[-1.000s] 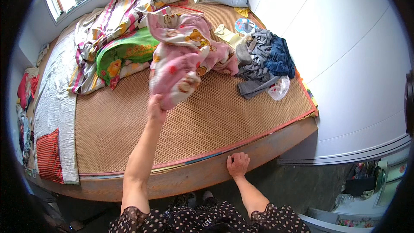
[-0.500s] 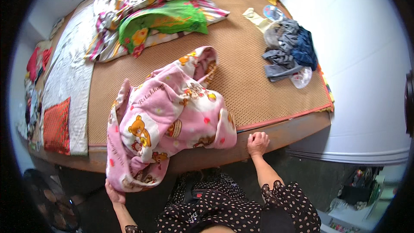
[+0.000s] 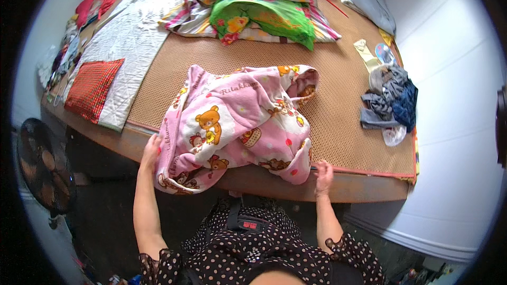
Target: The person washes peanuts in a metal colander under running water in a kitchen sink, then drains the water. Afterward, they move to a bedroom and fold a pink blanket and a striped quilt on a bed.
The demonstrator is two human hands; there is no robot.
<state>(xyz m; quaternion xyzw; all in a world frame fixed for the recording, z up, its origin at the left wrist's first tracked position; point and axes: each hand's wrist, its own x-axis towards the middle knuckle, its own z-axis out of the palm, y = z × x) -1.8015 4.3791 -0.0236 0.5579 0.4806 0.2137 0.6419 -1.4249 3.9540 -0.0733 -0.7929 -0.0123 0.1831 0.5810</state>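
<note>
A pink fleece blanket (image 3: 232, 121) with cartoon bears and white patches lies crumpled at the front of the bed. Its lower left part droops over the wooden bed edge. My left hand (image 3: 151, 152) is closed at the blanket's left border, with the fingers partly hidden by the cloth. Just beyond the blanket's right corner, my right hand (image 3: 324, 179) is raised at the bed edge, fingers loosely bent and apart, with nothing visible in it. A folded flap stands up at the blanket's far right.
A woven brown mat (image 3: 348, 121) covers the bed, bordered by a wooden edge (image 3: 364, 187). Farther back lie a green cloth (image 3: 264, 18) and a striped quilt (image 3: 200, 0). Dark clothes (image 3: 393, 97) are heaped right. A red checked cloth (image 3: 94, 89) and a fan (image 3: 45, 163) are left.
The view has shifted, so the bed's left side and the fan show more. My left hand has moved up along the blanket's left border. My right hand has lifted its fingers, nearer the blanket's corner.
</note>
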